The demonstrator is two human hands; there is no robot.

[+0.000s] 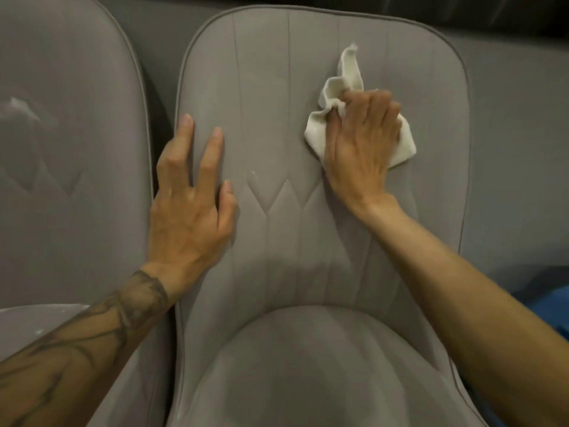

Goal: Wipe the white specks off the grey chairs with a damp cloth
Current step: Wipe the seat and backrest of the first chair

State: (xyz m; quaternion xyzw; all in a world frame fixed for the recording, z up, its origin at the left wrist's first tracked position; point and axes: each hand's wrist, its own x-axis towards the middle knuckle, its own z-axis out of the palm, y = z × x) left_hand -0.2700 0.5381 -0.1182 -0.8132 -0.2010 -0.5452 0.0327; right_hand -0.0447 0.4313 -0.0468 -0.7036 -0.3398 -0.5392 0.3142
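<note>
Two grey velvety chairs: centre chair (277,87), left chair (61,186). Right grip (363,140) clutches one crumpled white cloth (318,131) against the centre backrest, upper right. Left grip (191,208), fingers spread straight, presses its left edge. Two white specks (253,173) mid-frame.

The right hand (360,140) pressed a bunched white cloth (337,87) against the backrest of the grey chair (292,257), fingers curled over it. The left hand (187,211) lay spread near the backrest's left edge. White specks (253,173) dotted the stitching between them.
</note>
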